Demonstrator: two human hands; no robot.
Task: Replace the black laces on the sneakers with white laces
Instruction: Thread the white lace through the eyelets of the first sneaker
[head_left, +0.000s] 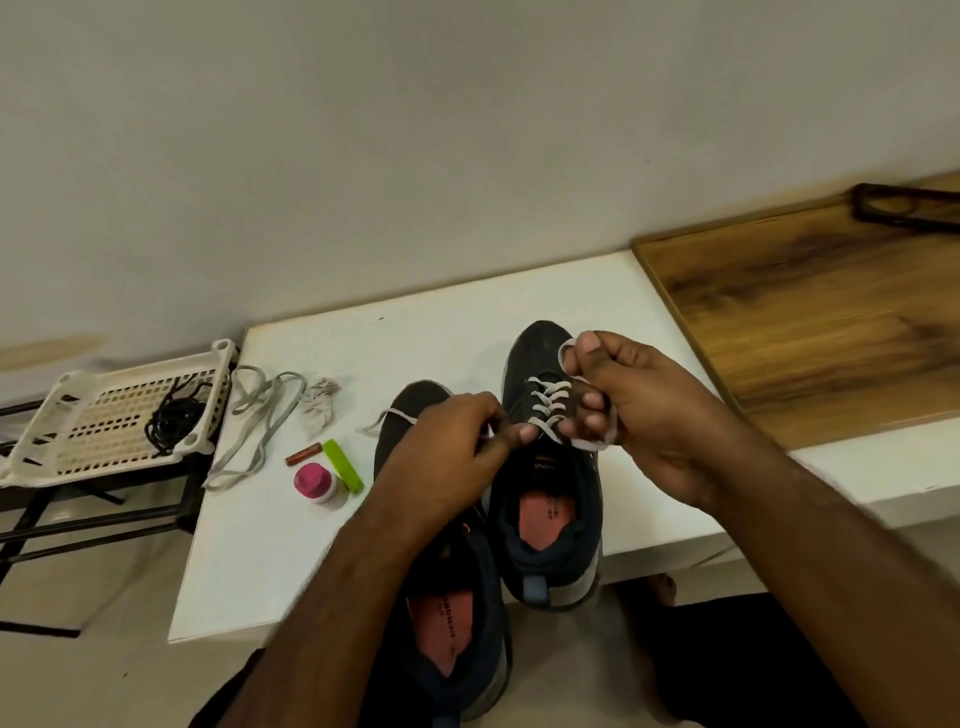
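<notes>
The right sneaker (545, 467), standing on the white table (311, 545) beside its mate, already carries a white lace (548, 402) crossed through most eyelets; the right hand (639, 415) curls around a loop of it while the left hand (457, 452) pinches the other end. The left sneaker (447, 597) looks unlaced, a spare white lace (254, 421) lies far left, and the black laces (174, 418) sit in the basket (78, 436), so roughly half remains.

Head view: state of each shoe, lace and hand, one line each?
Right sneaker: laced white, ends untied.
Left sneaker: lacing hidden by arm.
White lace: threaded, ends gripped by both hands.
Spare white lace: loose on table.
Black laces: bundled on rack.
Left hand: pinching lace.
Right hand: gripping lace loop.
</notes>
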